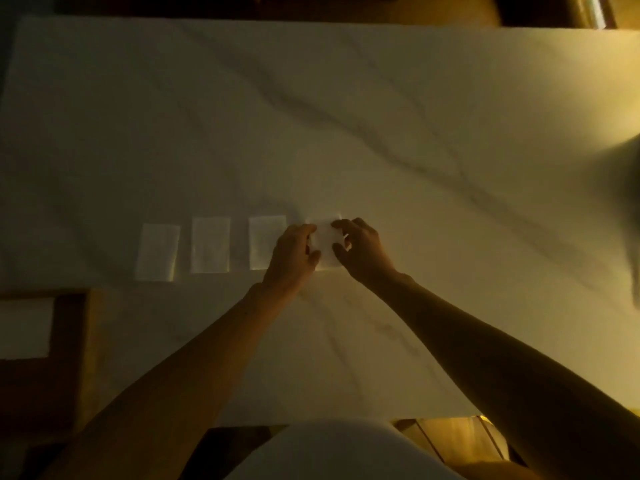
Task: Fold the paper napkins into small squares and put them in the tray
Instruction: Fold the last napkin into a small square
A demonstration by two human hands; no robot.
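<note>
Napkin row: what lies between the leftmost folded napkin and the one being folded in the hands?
Head view: two more folded napkins lie between the leftmost napkin and the held napkin, on the marble table.

The table (346,116) under my arms was pale stone-look, marble-like with grey veins, smooth and faintly sheeny where the warm light fell at its right. The napkin (325,245) between my fingers was thin white paper, matt and soft, its top edge a little curled. Three more napkins (210,244) beside it looked the same matt paper, slightly see-through. The tray (74,341) at my left looked like dark wood, matt, with white paper lying in it. My hands and arms were bare
</note>
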